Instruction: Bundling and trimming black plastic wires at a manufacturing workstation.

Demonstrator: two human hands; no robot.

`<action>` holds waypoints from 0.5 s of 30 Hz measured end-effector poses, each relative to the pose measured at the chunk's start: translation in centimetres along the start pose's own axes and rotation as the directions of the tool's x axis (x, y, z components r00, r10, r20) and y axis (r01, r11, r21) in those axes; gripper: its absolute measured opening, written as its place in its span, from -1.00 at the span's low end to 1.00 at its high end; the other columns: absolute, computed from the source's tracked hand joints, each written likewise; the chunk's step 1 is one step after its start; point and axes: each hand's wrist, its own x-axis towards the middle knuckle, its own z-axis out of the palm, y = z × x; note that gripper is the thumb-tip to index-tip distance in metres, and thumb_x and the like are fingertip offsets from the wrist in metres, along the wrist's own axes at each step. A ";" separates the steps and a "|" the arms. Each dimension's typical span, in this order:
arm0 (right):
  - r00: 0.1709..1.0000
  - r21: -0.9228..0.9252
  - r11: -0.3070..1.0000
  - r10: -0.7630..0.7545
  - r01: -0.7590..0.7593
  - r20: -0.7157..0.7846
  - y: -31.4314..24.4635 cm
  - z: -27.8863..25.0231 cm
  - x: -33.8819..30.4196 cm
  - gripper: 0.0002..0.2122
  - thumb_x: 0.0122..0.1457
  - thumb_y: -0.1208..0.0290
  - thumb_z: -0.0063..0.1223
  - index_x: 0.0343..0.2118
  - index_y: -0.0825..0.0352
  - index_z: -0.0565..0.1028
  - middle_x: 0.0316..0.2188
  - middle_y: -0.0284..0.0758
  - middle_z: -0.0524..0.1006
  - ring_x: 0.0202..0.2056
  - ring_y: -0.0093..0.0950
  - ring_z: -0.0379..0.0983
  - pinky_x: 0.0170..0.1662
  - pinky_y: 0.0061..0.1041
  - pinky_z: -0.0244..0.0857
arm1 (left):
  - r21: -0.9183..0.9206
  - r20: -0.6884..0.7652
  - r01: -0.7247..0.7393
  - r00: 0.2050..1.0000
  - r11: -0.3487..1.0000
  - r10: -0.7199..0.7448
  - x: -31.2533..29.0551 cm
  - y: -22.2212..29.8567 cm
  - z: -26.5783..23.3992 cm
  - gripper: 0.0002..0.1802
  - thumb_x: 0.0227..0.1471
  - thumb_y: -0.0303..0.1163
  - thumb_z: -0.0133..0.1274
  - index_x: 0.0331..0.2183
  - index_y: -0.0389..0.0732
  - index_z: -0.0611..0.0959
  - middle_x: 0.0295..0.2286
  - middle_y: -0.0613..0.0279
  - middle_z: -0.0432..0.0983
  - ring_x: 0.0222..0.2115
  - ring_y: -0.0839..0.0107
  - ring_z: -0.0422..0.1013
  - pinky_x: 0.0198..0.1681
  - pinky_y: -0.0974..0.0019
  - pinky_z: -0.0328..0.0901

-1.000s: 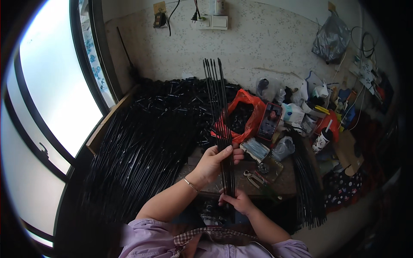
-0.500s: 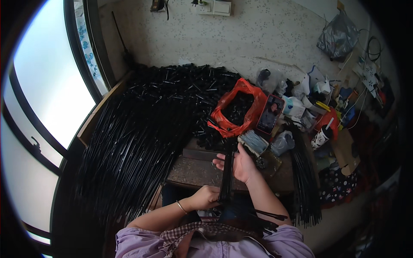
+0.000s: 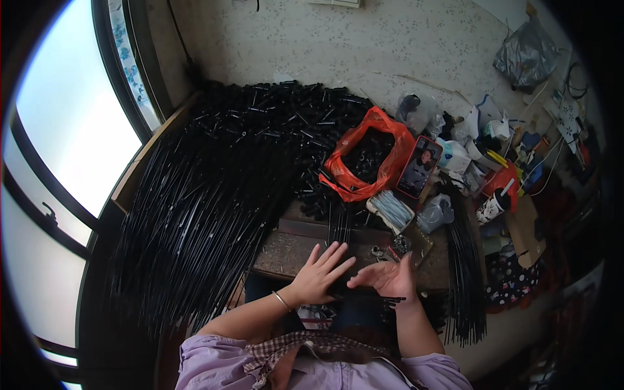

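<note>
My left hand point(image 3: 320, 275) lies palm down with fingers spread, at the near end of a few thin black rods point(image 3: 340, 224) that run away from me over the bench edge. Just to its right is my right hand point(image 3: 389, 278), its thumb up and fingers stretched toward the left. Dark rod ends point(image 3: 394, 299) show by my right wrist; whether the hand touches them I cannot tell. Beyond the rods, an open red plastic bag point(image 3: 383, 179) holds small black parts. A box of thin grey pins point(image 3: 392, 210) stands to the right of the rods.
A large heap of long black rods point(image 3: 188, 221) covers the left, with black tubular pieces point(image 3: 273, 114) behind. A phone point(image 3: 419, 168) leans by the bag. Another rod bundle point(image 3: 463, 273) hangs at right, near a patterned cup point(image 3: 492, 207) and clutter. The wooden bench point(image 3: 286, 250) has a raised strip.
My left hand has let go of the upright rod bundle and moved forward, fingers spread. My right hand has drawn back toward me and right. The view has shifted slightly downward.
</note>
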 end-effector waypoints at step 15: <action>0.527 -0.842 0.510 -0.674 -0.177 -0.518 4.0 -8.9 7.4 -0.55 0.20 0.15 -0.23 0.09 0.28 0.13 -0.08 -0.21 0.33 -0.16 -0.47 0.34 -0.19 -0.50 0.26 | -0.107 0.041 -0.509 0.856 0.854 0.515 1.0 -2.2 1.5 -0.55 -0.22 -0.27 -0.04 -0.17 -0.11 0.49 0.05 0.23 0.16 0.09 0.33 0.08 0.14 -0.07 -0.16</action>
